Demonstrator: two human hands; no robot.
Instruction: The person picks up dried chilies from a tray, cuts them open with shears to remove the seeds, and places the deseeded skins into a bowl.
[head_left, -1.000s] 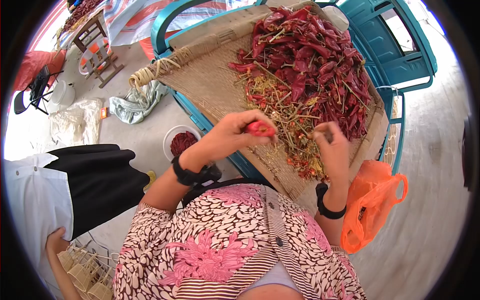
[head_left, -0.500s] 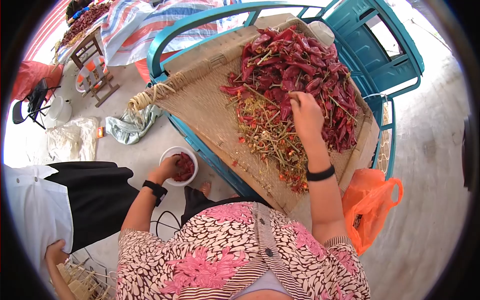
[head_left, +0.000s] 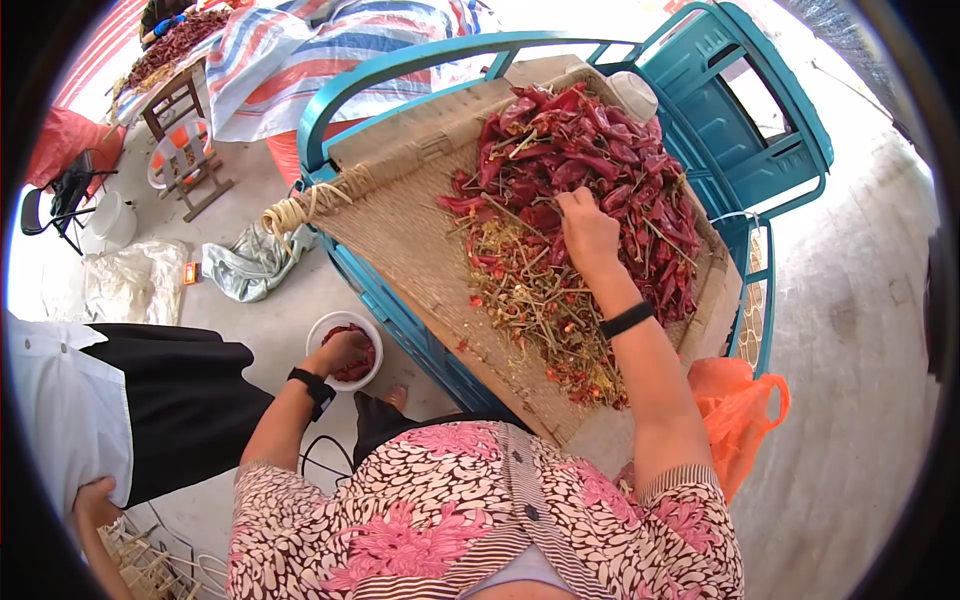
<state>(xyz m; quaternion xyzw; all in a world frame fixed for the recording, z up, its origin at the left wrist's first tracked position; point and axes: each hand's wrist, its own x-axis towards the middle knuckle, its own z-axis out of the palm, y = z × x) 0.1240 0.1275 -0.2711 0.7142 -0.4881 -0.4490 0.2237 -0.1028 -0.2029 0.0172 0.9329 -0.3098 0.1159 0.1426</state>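
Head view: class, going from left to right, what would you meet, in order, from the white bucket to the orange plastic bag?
White bucket → small orange box → grey-green cloth → white bowl with the left hand in it → right hand → orange plastic bag.

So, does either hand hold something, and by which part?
I cannot tell: the left hand is in the white bucket, the right hand at the pepper pile.

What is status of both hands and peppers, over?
Left hand inside white bucket. Right hand at red pepper pile, grip unclear. Loose stems beside pile; no obstruction visible.
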